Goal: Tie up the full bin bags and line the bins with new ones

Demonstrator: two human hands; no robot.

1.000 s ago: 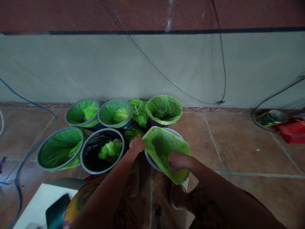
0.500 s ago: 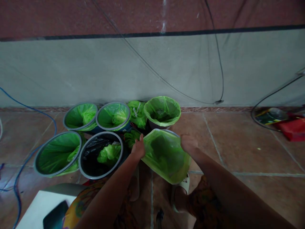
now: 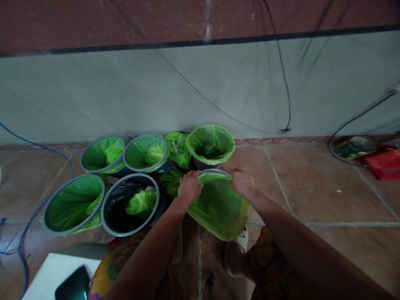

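Between my feet is a bin lined with a green bin liner (image 3: 220, 208), its mouth facing me. A grey rim (image 3: 215, 171) shows along the bin's far edge. My left hand (image 3: 190, 186) is closed over the rim's left side, fingers wrapped on the liner. At the right side, my right hand (image 3: 242, 182) is likewise closed on the liner edge; its fingertips are partly hidden. Just behind stands another bin with a green liner (image 3: 211, 143) folded over its rim. Left of my left hand lies a bunched green bag (image 3: 171, 183).
Several lined bins with grey rims, such as a black-lined bin (image 3: 118, 212), stand at left. A tied green bag (image 3: 176, 148) is by the wall. A white surface (image 3: 46, 275) holds a phone (image 3: 73, 285). A blue cable (image 3: 23, 246) and a red object (image 3: 383, 162) lie on the floor.
My left hand has moved right and up along the bin's edge, and my right hand slightly left. More of the grey rim shows between them, with the liner's far edge lower.
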